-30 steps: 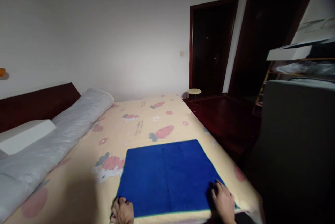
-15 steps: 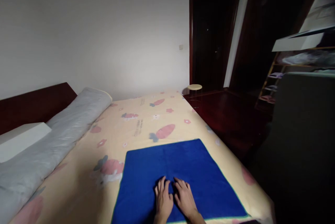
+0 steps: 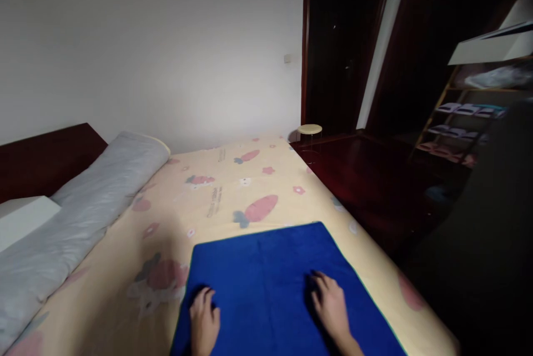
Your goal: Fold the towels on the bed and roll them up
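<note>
A blue cloth with a thin green edge lies spread out on the bed, with a faint crease down its middle. My left hand is over the cloth's left edge, fingers slightly bent and holding nothing. Toward the right side of the cloth is my right hand, palm down, its fingers loosely curved and nothing in them. Whether the fingertips press on the cloth I cannot tell. The near edge of the cloth is out of view.
Under the cloth is a cream bed sheet with carrot and rabbit prints. A grey pillow and a white box are by the dark headboard. Beyond the bed are a round stool and a shoe rack.
My hands have moved apart from the middle of the cloth, the left one leftward and the right one rightward. The view has shifted slightly.
</note>
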Motion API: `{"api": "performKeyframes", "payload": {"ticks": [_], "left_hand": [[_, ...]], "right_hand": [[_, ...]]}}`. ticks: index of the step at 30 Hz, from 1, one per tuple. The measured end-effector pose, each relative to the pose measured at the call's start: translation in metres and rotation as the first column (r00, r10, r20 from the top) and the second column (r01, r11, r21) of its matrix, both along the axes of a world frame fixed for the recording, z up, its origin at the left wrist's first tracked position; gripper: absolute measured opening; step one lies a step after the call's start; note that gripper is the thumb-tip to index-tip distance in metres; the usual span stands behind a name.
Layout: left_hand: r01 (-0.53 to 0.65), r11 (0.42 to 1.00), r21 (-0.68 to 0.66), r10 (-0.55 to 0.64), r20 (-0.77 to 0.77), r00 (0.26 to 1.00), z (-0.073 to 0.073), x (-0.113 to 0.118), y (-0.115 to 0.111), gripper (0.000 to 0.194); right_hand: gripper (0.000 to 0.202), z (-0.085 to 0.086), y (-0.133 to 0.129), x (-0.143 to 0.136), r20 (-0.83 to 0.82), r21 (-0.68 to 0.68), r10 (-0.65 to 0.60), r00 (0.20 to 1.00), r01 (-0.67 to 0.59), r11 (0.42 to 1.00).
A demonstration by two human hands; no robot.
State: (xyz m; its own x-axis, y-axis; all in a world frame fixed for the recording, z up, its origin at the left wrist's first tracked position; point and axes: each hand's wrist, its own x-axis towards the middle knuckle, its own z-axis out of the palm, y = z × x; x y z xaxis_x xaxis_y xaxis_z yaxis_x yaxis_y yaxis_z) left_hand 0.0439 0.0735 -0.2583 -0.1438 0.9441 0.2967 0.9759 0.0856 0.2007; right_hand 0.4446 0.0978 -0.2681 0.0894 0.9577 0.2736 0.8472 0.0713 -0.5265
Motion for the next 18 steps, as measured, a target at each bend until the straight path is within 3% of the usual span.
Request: {"api": "performKeyframes", "payload": {"ticks": [4,6,7,8,10,13,15,17,18], "left_hand": [[0.313,0.941,-0.126,-0.299,0.116,0.947,0.003,0.119,0.038,0.061],[0.406,0.898,-0.172,-0.382,0.158,0.911,0.0,0.145,0.049,0.065],[0.426,0.885,-0.19,-0.4,0.161,0.902,-0.002,0.144,0.052,0.066],[0.428,0.881,-0.203,-0.404,0.15,0.903,-0.004,0.134,0.053,0.067],[0.378,0.903,-0.206,-0.367,0.09,0.926,-0.01,0.09,0.05,0.067],[0.162,0.981,-0.105,-0.164,-0.017,0.986,-0.024,-0.011,0.035,0.055],[0.111,0.994,-0.004,-0.111,-0.075,0.991,-0.033,-0.074,0.023,0.046],[0.102,0.991,0.082,-0.091,-0.125,0.988,-0.035,-0.112,0.016,0.042],[0.122,0.987,0.108,-0.106,-0.142,0.984,-0.032,-0.118,0.015,0.042]], "right_hand": [[0.05,0.021,0.013,-0.104,-0.077,-0.128,0.343,0.936,-0.35,0.928],[0.052,0.025,0.02,-0.118,-0.091,-0.172,0.423,0.901,-0.433,0.885],[0.053,0.024,0.024,-0.113,-0.087,-0.183,0.439,0.894,-0.448,0.875],[0.054,0.022,0.028,-0.099,-0.075,-0.188,0.438,0.896,-0.444,0.876],[0.052,0.013,0.036,-0.053,-0.035,-0.176,0.378,0.925,-0.378,0.909],[0.039,-0.004,0.044,0.04,0.013,-0.111,0.182,0.983,-0.179,0.977],[0.037,-0.012,0.047,0.092,0.035,-0.05,0.051,0.998,-0.05,0.998],[0.036,-0.013,0.05,0.119,0.087,-0.016,-0.033,0.996,0.034,0.999],[0.035,-0.012,0.053,0.119,0.115,0.005,-0.063,0.991,0.063,0.998]]}}
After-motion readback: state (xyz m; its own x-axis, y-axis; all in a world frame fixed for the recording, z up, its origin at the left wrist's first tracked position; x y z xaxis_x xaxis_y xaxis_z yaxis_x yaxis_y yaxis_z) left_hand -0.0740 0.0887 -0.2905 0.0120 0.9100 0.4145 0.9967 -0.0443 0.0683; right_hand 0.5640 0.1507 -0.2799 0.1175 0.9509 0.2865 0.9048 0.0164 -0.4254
